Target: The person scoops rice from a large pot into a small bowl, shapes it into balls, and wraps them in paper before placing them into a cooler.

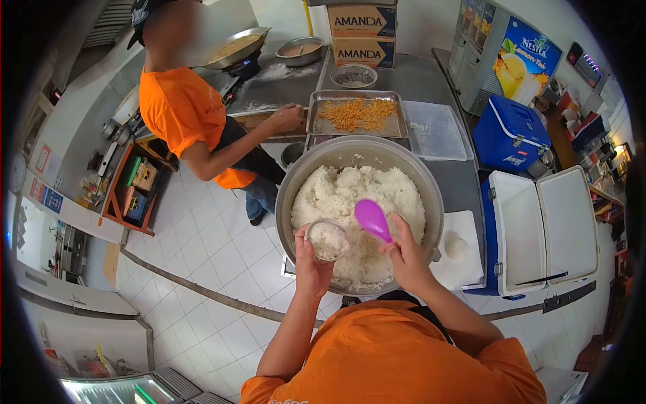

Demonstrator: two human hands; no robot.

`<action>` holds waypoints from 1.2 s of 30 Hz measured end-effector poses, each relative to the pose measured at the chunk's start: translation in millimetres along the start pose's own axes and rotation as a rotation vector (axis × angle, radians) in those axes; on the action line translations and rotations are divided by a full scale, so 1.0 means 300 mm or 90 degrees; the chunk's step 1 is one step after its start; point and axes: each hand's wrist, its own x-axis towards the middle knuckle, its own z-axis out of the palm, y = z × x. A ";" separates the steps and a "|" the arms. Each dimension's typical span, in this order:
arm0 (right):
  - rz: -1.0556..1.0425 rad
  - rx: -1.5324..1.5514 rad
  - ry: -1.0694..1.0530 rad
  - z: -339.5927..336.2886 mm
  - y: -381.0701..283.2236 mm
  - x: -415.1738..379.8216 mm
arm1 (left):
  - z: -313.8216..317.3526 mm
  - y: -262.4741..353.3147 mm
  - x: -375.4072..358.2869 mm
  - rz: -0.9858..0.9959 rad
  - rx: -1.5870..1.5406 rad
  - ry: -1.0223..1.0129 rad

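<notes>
A wide metal pot (286, 185) full of cooked white rice (377, 182) stands right in front of me. My left hand (312, 268) is wrapped round a small round cup (327, 240) with rice in it, held over the pot's near left part. In my right hand (408, 256) is a purple rice paddle (371, 218), gripped by its handle. The paddle's broad end points up and to the left above the rice, apart from the cup.
Beyond the pot lies a metal tray (323, 101) with orange-yellow bits, beside a clear plastic lid (437, 131). A co-worker in an orange shirt (182, 114) stands at the left. An open white-lined cooler (518, 229) and a closed blue cooler (508, 135) are at the right.
</notes>
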 end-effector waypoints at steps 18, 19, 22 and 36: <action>-0.041 0.268 -0.193 0.209 -0.008 0.011 | -0.042 -0.030 -0.027 0.069 0.106 -0.023; -0.039 0.271 -0.194 0.167 -0.036 0.049 | -0.053 -0.018 -0.036 0.067 0.108 -0.021; 0.331 0.327 -0.539 0.030 -0.074 0.194 | -0.129 0.033 -0.032 0.058 -0.031 -0.034; -0.022 0.371 -0.268 -0.046 -0.038 0.077 | 0.169 -0.198 -0.166 -0.073 -0.298 0.011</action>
